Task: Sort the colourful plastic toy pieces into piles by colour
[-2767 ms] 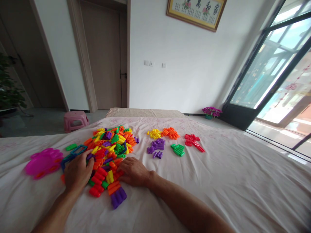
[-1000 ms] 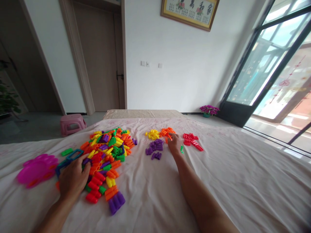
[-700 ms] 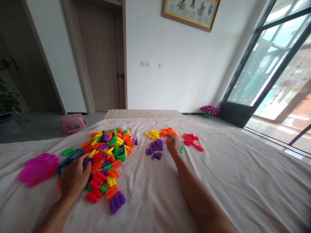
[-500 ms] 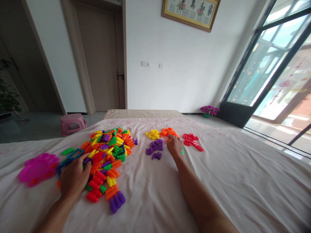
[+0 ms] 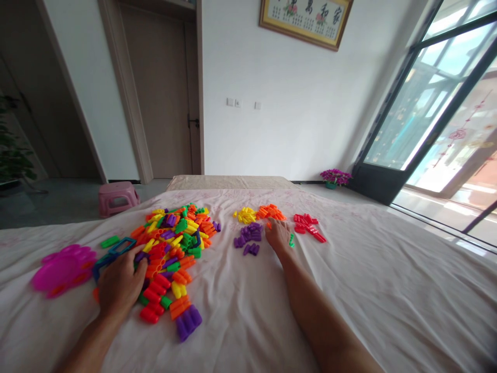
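On the left, a mixed heap of plastic bullet-shaped building blocks (image 5: 171, 248) spreads over the cloth. My left hand (image 5: 122, 280) rests on its near-left side, thumb apart from the bent fingers, with a purple block (image 5: 140, 256) showing in the gap. Its fingertips are partly hidden among the blocks. Farther forward, my right hand (image 5: 277, 232) has its fingers closed on a small orange block (image 5: 269, 225), just below the orange blocks (image 5: 271, 212). Purple blocks (image 5: 248, 234) lie to its left, yellow blocks (image 5: 245, 214) beyond them. Green blocks (image 5: 292, 240) and red blocks (image 5: 306, 225) sit to its right.
A magenta flower-shaped plastic piece (image 5: 64, 270) and blue frame-like pieces (image 5: 123, 245) lie left of the heap. Wrinkled pale cloth (image 5: 388, 280) covers the surface. Beyond stand a pink stool (image 5: 117, 198) and a pot of purple flowers (image 5: 335, 177).
My right hand has shifted slightly and more of the green blocks beside it shows. My left hand stays on the heap.
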A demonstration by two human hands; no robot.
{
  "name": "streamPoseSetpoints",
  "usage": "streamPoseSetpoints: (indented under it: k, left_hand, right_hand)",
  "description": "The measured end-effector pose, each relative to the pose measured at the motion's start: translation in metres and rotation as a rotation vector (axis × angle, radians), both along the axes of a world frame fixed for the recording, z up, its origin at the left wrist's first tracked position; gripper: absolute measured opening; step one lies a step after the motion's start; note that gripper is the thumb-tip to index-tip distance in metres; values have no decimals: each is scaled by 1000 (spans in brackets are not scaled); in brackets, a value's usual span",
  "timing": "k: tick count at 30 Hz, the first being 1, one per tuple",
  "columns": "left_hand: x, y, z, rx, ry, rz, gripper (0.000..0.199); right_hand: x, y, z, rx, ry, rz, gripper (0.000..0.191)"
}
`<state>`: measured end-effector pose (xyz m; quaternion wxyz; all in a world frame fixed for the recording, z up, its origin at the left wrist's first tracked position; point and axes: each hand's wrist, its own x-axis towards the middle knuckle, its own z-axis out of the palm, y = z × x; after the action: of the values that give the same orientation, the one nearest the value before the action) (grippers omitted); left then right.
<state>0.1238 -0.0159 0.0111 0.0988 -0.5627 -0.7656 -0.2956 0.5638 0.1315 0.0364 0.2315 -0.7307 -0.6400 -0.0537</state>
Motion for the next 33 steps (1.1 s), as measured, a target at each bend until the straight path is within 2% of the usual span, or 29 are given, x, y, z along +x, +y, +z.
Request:
streamPoseSetpoints:
  k: [6,12,15,24,33]
  left_hand:
    - [1,-1,0,17,3,3,45]
    - [1,0,0,11,11,5,45]
    - [1,0,1,20,14,-1,45]
    - [5,-1,4,21,6,9,44]
    - [3,-1,2,13,6,8,44]
  right_hand:
    - [-9,-2,8,99,100,88,38]
    - [-34,-6,10,154,163,371,30]
    - [-45,-10,9,132,157,463,27]
    - [-58,-22,8,23,122,559,30]
    - [-62,-31,13,13,81,588,31]
